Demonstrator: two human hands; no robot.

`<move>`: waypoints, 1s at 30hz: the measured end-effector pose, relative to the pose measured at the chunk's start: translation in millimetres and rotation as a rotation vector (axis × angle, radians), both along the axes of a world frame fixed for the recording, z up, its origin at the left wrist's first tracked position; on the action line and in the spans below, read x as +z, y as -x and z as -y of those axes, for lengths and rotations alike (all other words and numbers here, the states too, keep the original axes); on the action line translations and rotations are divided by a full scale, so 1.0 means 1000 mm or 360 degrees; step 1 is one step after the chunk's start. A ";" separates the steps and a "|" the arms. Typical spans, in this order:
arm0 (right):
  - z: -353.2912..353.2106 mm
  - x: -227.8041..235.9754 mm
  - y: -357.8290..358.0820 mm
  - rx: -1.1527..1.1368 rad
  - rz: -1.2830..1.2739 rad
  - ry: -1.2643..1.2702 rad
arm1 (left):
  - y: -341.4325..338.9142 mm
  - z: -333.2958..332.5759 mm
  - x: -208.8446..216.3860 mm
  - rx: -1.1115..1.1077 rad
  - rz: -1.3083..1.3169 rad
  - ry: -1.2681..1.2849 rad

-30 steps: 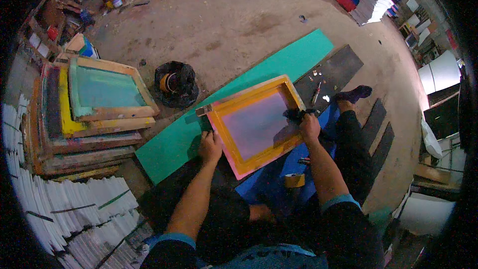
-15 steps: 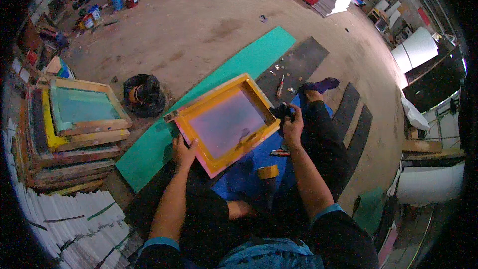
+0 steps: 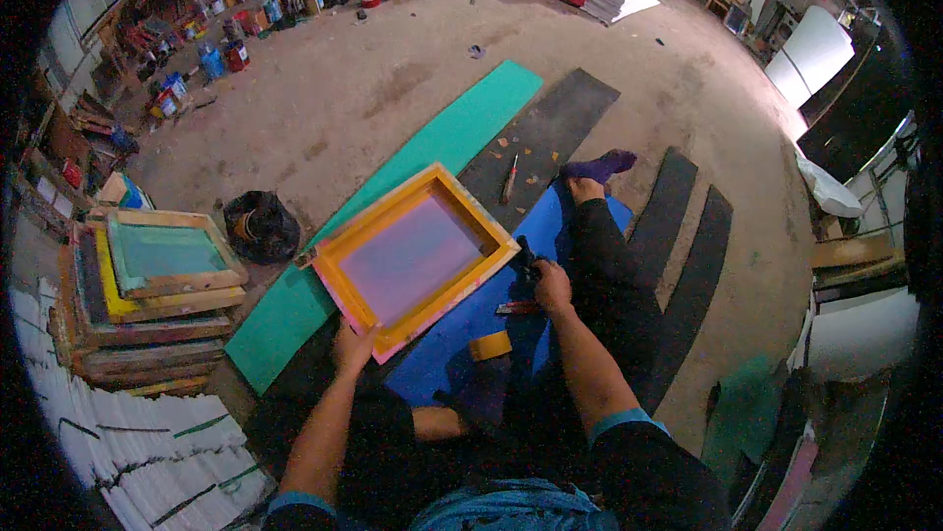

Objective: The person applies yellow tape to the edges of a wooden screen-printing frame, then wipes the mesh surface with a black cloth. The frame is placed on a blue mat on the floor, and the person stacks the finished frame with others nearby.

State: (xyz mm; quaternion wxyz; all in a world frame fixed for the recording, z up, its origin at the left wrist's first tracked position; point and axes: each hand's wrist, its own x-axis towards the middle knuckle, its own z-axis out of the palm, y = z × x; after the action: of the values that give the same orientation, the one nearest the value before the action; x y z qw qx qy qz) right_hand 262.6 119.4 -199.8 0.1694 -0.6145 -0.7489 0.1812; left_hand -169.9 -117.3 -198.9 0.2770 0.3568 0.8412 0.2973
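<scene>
A wooden screen-printing frame (image 3: 388, 320), orange-yellow along its inner walls with pale violet mesh, is tilted over the mats in front of me. My left hand (image 3: 354, 346) grips its near-left corner, thumb on the edge. At the frame's right corner, my right hand (image 3: 553, 287) is closed around a black hand tool (image 3: 527, 254); its exact kind is unclear, and I cannot tell whether it touches the wood. On the blue sheet (image 3: 422, 389) near that hand lie a red-and-silver tool (image 3: 518, 308) and a yellow tape roll (image 3: 491, 344).
A screwdriver (image 3: 510, 179) and small scraps lie on a dark board (image 3: 560, 123) beside a long green board (image 3: 471, 113). Stacked frames (image 3: 162, 330), a black bag (image 3: 260, 226) and white sheet piles (image 3: 157, 452) stand at left. Paint cans (image 3: 236, 55) line the far left.
The view has tilted and shifted, with more of the far floor showing. The frame lies farther left in view, and both hands have moved with it, still holding their things.
</scene>
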 end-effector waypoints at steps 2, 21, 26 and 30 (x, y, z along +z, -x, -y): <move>0.009 0.022 0.009 -0.0154 -0.0447 0.0152 | -0.021 0.005 0.020 0.0095 -0.0144 0.0129; -0.001 0.066 0.013 -0.0189 -0.1272 -0.0322 | -0.018 -0.003 0.077 0.0452 0.0194 -0.0535; 0.025 0.119 0.070 -0.0062 -0.1049 -0.0164 | 0.006 0.019 0.064 0.0472 0.0155 -0.0658; 0.003 0.086 0.093 -0.0058 -0.0942 -0.0293 | 0.035 0.040 0.057 0.0581 0.0415 -0.0759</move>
State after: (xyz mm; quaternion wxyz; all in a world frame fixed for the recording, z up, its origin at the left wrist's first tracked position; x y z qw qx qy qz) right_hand 170.0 116.2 -113.3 0.4382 -0.5305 -0.6691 0.2807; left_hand -204.8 -157.6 -141.5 0.2331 0.2138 0.7554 0.5738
